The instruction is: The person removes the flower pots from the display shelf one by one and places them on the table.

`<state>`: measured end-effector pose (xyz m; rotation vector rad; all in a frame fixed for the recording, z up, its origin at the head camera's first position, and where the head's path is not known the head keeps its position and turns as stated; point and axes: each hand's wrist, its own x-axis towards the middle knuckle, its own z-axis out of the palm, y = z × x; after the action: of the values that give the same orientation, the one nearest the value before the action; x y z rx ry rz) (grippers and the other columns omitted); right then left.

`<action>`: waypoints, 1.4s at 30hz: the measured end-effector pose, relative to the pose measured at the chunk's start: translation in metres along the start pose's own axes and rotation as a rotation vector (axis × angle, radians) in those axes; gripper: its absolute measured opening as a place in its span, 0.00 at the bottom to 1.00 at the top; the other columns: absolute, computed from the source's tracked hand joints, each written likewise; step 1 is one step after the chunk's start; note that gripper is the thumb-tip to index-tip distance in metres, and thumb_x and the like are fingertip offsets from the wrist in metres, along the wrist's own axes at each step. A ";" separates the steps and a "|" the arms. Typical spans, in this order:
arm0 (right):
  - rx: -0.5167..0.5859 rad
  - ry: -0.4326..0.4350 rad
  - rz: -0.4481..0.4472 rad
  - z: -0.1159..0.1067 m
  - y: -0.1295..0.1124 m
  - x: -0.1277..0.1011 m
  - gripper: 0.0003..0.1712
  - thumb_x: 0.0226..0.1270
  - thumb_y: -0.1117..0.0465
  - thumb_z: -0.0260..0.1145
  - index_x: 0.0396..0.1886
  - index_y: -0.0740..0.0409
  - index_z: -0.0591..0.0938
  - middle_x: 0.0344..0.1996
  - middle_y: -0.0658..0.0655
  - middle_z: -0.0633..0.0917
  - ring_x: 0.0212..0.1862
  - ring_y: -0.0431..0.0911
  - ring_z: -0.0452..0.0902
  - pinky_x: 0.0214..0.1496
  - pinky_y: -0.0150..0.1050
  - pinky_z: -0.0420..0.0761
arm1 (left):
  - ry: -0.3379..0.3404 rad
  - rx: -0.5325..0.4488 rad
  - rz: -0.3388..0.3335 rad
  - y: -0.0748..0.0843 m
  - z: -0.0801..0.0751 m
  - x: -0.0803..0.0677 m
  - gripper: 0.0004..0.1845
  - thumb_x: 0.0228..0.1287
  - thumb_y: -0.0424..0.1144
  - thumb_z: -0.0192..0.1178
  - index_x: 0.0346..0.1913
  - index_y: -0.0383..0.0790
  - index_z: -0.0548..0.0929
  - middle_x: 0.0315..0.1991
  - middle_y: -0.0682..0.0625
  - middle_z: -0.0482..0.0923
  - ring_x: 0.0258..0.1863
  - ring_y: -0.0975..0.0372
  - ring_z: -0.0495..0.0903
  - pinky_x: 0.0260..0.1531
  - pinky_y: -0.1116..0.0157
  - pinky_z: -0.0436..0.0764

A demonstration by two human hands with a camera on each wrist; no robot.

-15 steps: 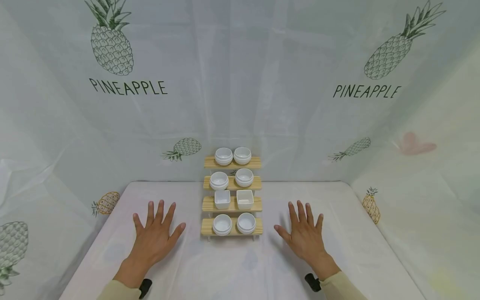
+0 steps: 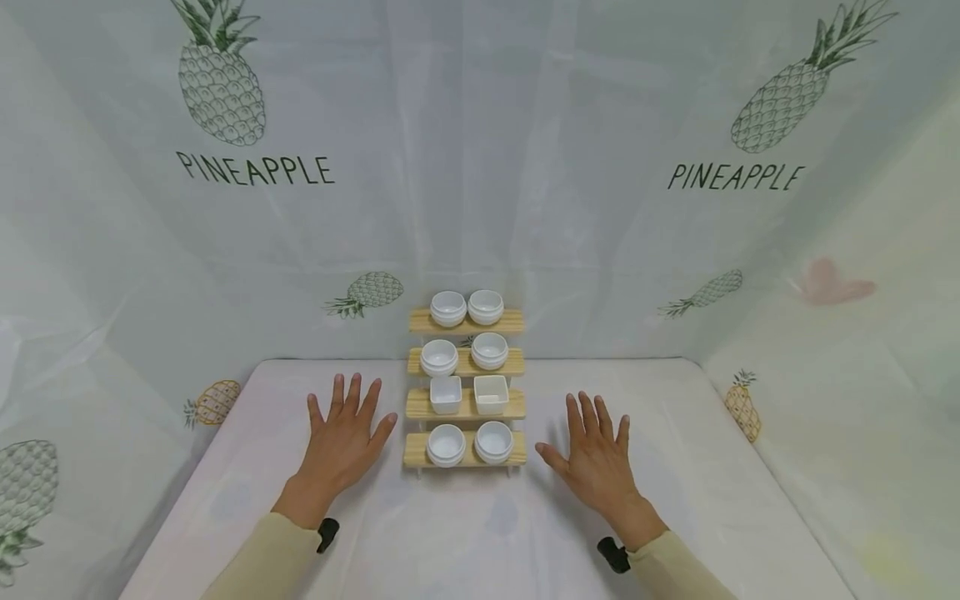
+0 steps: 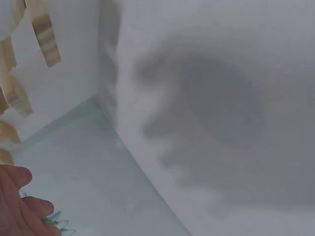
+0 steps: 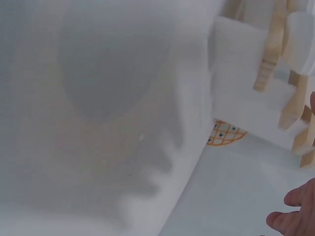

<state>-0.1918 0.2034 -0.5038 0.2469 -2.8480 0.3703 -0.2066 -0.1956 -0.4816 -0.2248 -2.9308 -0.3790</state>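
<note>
A tiered wooden stand [image 2: 418,450] rises in the middle, bearing several small white bowls in pairs. Round bowls [image 2: 446,447] sit on the lowest shelf and on the two upper ones; square bowls [image 2: 491,395] stand on the second shelf from the front. Left of the stand, my left hand [image 2: 337,442] is spread with fingers straight, holding nothing. My right hand [image 2: 600,467] is spread likewise to the right, apart from the stand. Both wrist views catch only some fingertips [image 3: 37,209] and the shelf ends [image 4: 294,105].
A pale cloth covers the table [image 2: 480,550]. Behind it hangs a white sheet [image 2: 495,167] printed with pineapples, and similar sheeting closes off both sides. Each wrist carries a black strap mount [image 2: 327,535].
My left hand has moved right and forward, closer to the stand. The right hand has shifted slightly left and forward. The bowls and the stand stay in place.
</note>
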 end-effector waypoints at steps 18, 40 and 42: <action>0.098 0.148 -0.194 -0.005 -0.048 0.008 0.46 0.64 0.37 0.75 0.68 0.66 0.76 0.60 0.65 0.80 0.61 0.64 0.73 0.61 0.63 0.74 | -0.045 0.022 0.119 0.020 0.017 0.047 0.34 0.87 0.56 0.38 0.80 0.34 0.66 0.84 0.34 0.52 0.85 0.40 0.45 0.79 0.30 0.42; 0.010 0.163 -0.293 0.013 -0.069 0.016 0.37 0.56 0.35 0.77 0.50 0.59 0.81 0.40 0.56 0.79 0.42 0.53 0.71 0.44 0.46 0.71 | -0.103 0.008 0.136 0.025 0.027 0.053 0.35 0.88 0.52 0.36 0.82 0.29 0.57 0.85 0.37 0.49 0.86 0.44 0.46 0.83 0.38 0.46; 0.003 0.160 -0.287 0.016 -0.069 0.016 0.37 0.56 0.34 0.77 0.49 0.59 0.81 0.39 0.56 0.79 0.42 0.53 0.71 0.44 0.46 0.71 | -0.104 0.007 0.137 0.026 0.028 0.053 0.35 0.88 0.52 0.36 0.82 0.29 0.57 0.85 0.37 0.49 0.86 0.44 0.47 0.83 0.38 0.47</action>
<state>-0.1968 0.1315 -0.4984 0.5901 -2.6062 0.3186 -0.2586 -0.1566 -0.4921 -0.4554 -2.9952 -0.3459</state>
